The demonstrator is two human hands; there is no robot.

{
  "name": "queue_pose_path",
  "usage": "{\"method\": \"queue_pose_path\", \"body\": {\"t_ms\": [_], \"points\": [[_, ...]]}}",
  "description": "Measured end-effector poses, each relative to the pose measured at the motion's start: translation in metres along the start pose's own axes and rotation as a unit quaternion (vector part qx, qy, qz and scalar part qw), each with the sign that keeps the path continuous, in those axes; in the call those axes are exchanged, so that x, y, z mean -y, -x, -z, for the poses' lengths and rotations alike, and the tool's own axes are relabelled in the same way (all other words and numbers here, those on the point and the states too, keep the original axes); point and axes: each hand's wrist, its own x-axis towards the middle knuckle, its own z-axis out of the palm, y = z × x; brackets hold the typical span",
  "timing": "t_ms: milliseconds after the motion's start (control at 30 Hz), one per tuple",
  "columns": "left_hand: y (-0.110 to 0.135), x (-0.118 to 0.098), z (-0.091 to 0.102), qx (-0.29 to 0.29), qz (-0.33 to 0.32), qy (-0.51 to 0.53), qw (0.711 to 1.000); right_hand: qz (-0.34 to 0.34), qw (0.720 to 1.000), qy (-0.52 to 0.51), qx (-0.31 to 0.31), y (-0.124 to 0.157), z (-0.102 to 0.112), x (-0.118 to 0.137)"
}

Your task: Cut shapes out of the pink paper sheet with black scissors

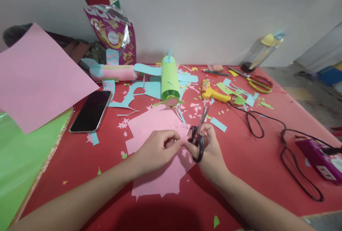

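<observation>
My left hand (157, 149) is closed in a pinch on a small pink paper piece (184, 135) over the pink sheet (157, 127) lying on the red table (80, 159). Beside it, my right hand (210, 149) grips black-handled scissors (199, 134) with the blades pointing up and away. The fingertips of both hands meet at the small piece. A green paper-covered tube (169, 77) with blue strips lies behind the sheet.
A phone (92, 111) lies at the left, next to large pink paper (34, 77) and green paper (21, 152). A yellow glue gun (213, 93) with a black cord (283, 142), red scissors (258, 81), a bottle (263, 51) and a snack bag (114, 33) stand behind. Paper scraps litter the table.
</observation>
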Motion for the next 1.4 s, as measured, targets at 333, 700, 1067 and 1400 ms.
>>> {"method": "queue_pose_path", "body": {"t_ms": [333, 700, 1067, 1400], "points": [[0.001, 0.0, 0.0, -0.02, -0.026, -0.034, 0.999, -0.002, 1.0, 0.001, -0.003, 0.0, 0.0, 0.001], [-0.001, -0.005, 0.025, -0.166, -0.025, 0.015, 0.986, -0.073, 0.985, -0.041, 0.153, 0.003, -0.001, 0.0], [0.002, -0.009, 0.024, -0.191, -0.028, -0.015, 0.981, -0.1, 0.944, -0.034, 0.314, 0.006, 0.004, 0.001], [0.005, -0.014, 0.022, -0.155, -0.023, -0.055, 0.986, -0.085, 0.946, -0.019, 0.312, 0.006, 0.005, 0.0]]}}
